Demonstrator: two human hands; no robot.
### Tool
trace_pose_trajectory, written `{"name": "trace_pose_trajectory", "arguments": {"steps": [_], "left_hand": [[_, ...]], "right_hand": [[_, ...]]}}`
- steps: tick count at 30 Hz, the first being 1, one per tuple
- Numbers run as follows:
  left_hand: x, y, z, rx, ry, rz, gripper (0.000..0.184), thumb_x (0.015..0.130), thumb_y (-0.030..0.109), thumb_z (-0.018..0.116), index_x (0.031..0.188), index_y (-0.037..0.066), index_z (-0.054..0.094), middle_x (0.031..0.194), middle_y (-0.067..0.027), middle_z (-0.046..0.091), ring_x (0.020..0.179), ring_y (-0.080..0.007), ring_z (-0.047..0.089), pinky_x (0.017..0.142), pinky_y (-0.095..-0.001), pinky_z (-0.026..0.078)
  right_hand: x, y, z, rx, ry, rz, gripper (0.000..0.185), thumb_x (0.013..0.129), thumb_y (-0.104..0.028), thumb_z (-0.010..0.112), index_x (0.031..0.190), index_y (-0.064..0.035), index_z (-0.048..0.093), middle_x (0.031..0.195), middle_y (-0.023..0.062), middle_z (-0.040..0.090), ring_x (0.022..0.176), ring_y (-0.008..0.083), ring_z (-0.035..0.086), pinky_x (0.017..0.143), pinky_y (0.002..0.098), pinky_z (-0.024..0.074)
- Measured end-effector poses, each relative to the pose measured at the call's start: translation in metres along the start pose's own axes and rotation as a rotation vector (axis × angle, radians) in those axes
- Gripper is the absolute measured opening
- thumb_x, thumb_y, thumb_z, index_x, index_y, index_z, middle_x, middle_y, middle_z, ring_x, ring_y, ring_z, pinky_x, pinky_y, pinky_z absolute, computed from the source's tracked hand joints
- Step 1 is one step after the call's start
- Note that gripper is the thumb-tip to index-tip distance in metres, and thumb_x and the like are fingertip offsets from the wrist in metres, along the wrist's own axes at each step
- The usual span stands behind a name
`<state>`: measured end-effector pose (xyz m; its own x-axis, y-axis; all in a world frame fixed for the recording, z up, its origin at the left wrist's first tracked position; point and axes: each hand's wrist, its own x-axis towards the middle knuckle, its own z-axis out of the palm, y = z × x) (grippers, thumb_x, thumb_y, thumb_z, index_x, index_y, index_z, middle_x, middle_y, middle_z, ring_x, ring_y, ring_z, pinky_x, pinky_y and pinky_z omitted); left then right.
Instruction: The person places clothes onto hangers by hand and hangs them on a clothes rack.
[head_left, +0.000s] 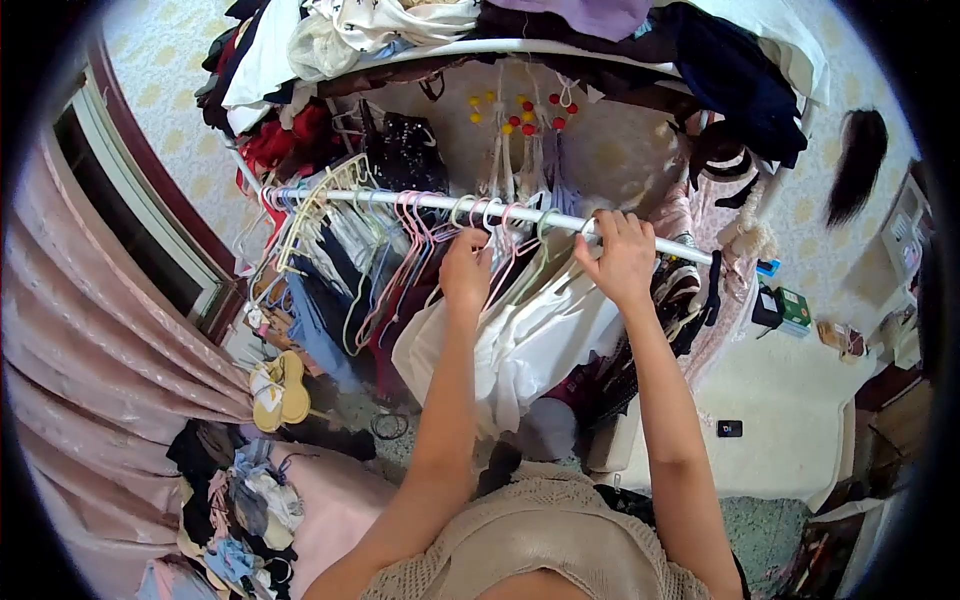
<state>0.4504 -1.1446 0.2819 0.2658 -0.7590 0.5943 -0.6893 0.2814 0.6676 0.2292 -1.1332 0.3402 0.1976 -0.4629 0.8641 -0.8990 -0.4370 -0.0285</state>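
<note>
A white clothes rail runs across the rack, hung with several clothes hangers in pink, green, white and blue. My left hand is just below the rail, fingers curled in at the neck of a hanger; the exact grip is partly hidden. My right hand is farther along, its fingers over the top of the rail and its thumb below, beside a white hanger hook. White garments hang between my two forearms. Darker clothes hang to the left.
More clothes are heaped over the rack's upper bar. At lower left lies a clothing pile, with yellow slippers above it. A pink curtain covers the left side. On the right, a cream-covered surface holds a small black device.
</note>
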Motion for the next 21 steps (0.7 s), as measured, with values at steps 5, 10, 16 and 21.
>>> {"name": "trace_pose_trajectory", "arguments": {"steps": [5, 10, 16, 21], "left_hand": [[0.002, -0.040, 0.001, -0.030, -0.123, -0.130, 0.022, 0.081, 0.005, 0.058, 0.103, 0.007, 0.061, 0.089, -0.0109, 0.065, 0.069, -0.0180, 0.065, 0.057, -0.0276, 0.049], [0.015, -0.070, -0.010, -0.168, -0.036, -0.207, 0.026, 0.082, 0.012, 0.059, 0.108, 0.008, 0.062, 0.083, -0.0035, 0.065, 0.059, -0.0104, 0.061, 0.046, -0.0227, 0.043], [0.012, -0.071, -0.014, -0.161, -0.199, -0.163, 0.026, 0.082, 0.010, 0.059, 0.107, 0.008, 0.061, 0.088, -0.0063, 0.064, 0.065, -0.0135, 0.062, 0.051, -0.0259, 0.046], [0.004, -0.009, -0.012, 0.142, 0.345, 0.236, 0.016, 0.080, 0.009, 0.058, 0.095, 0.004, 0.059, 0.088, -0.0105, 0.060, 0.081, -0.0257, 0.059, 0.073, -0.0341, 0.046]], "right_hand": [[0.001, 0.000, 0.000, -0.005, -0.009, -0.007, 0.027, 0.070, -0.027, 0.061, 0.085, -0.0050, 0.057, 0.074, 0.0069, 0.055, 0.072, 0.0243, 0.051, 0.067, 0.0356, 0.0360], [0.000, 0.003, 0.002, 0.006, 0.003, -0.021, 0.028, 0.070, -0.027, 0.061, 0.086, -0.0048, 0.057, 0.075, 0.0073, 0.055, 0.073, 0.0248, 0.051, 0.068, 0.0360, 0.0365], [0.000, 0.002, 0.002, -0.013, -0.008, -0.016, 0.029, 0.071, -0.029, 0.061, 0.087, -0.0045, 0.058, 0.076, 0.0073, 0.056, 0.074, 0.0248, 0.052, 0.068, 0.0359, 0.0368], [0.003, 0.000, 0.001, -0.001, 0.029, -0.046, 0.030, 0.069, -0.030, 0.063, 0.088, -0.0058, 0.059, 0.072, 0.0064, 0.055, 0.072, 0.0243, 0.052, 0.067, 0.0354, 0.0368]]}}
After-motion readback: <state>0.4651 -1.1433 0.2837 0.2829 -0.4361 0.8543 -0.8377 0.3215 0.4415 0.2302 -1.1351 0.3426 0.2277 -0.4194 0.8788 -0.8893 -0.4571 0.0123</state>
